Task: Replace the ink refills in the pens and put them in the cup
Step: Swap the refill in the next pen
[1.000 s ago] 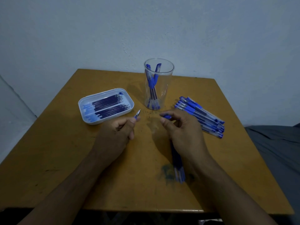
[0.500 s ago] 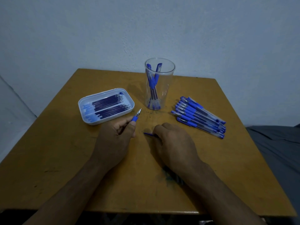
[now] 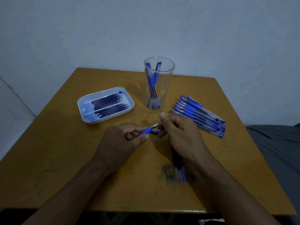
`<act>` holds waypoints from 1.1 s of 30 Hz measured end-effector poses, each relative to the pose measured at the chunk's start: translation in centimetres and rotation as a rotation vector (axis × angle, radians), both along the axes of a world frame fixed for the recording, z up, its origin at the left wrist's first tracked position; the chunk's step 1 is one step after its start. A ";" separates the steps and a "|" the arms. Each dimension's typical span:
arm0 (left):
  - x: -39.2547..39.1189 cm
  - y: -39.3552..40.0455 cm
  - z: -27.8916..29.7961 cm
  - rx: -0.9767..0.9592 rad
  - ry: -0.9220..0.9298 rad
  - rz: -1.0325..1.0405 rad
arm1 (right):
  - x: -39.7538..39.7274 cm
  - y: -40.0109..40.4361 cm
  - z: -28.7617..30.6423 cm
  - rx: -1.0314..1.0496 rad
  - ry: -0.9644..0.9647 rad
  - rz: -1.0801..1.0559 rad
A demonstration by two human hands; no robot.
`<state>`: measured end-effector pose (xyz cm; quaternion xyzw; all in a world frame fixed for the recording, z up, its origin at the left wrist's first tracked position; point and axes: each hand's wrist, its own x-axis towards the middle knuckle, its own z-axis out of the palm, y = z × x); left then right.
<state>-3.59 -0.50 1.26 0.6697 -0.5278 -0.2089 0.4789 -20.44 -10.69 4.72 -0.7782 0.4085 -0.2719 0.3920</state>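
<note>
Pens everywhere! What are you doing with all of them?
A person is putting new ink into pens. The left hand holds one pen by its blue grip, and the right hand reaches for its tip. Fresh refills lie in a white tray. Two pens stand in the clear cup, and a pile of pens waits beside it.

tray (image 3: 84, 103) left of cup (image 3: 159, 85), pen pile (image 3: 201, 116) right.

Blue pens (image 3: 198, 115), clear cup (image 3: 159, 82), white tray (image 3: 105, 105), ochre table (image 3: 65, 143), dark-blue refills (image 3: 108, 104).
</note>
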 end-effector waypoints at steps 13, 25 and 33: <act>-0.3 0.1 0.4 0.022 -0.037 -0.103 | -0.4 -0.1 0.2 0.216 -0.094 0.155; -0.2 0.1 0.5 -0.001 -0.029 -0.115 | -0.7 -0.2 0.5 0.062 0.095 0.090; 0.0 0.0 0.3 0.010 -0.032 -0.108 | -1.3 -0.6 0.9 0.294 -0.040 0.257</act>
